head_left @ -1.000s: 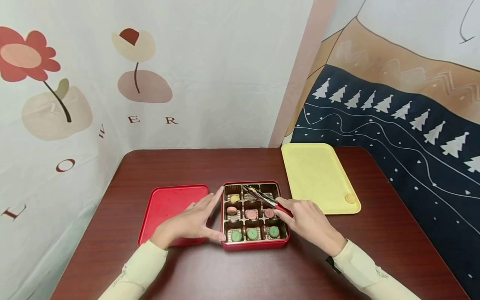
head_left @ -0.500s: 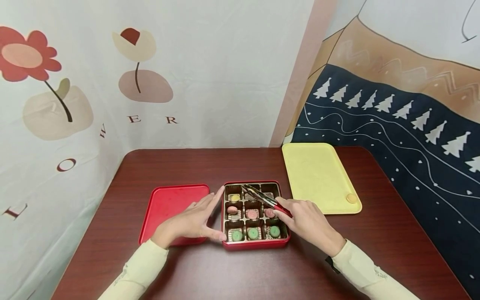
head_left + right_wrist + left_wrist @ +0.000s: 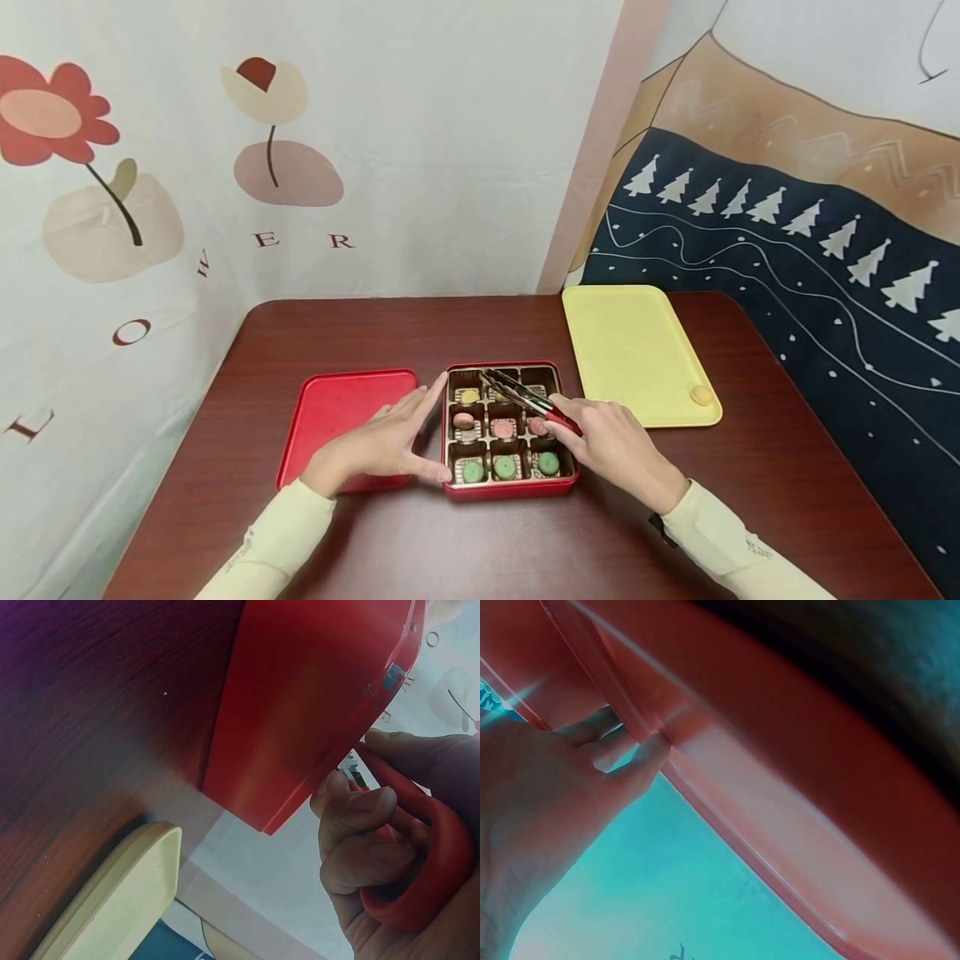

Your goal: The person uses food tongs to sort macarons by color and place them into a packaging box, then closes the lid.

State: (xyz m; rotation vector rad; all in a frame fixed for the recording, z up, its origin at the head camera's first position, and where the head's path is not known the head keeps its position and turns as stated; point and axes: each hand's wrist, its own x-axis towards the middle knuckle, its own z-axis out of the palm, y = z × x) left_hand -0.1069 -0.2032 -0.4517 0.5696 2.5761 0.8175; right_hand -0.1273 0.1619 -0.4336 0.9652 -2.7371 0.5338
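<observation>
A red tin box (image 3: 510, 490) with a brown compartment insert sits mid-table and holds several round sweets, green (image 3: 506, 467), pink (image 3: 503, 427) and yellow (image 3: 469, 396). My left hand (image 3: 386, 442) lies with straight fingers against the box's left wall, thumb at its front corner. My right hand (image 3: 611, 442) grips red-handled metal tongs (image 3: 517, 392), whose tips reach over the box's back row. In the right wrist view the fingers (image 3: 360, 847) curl round the red handle (image 3: 424, 859) beside the box's wall (image 3: 300, 727).
The red lid (image 3: 341, 417) lies left of the box, partly under my left hand. A yellow tray (image 3: 630, 350) at the right back carries one small yellow sweet (image 3: 701, 395) near its front corner. Patterned cloth walls stand behind and to the right.
The tongs' tips have edged slightly left over the back row. Both hands otherwise hold their places.
</observation>
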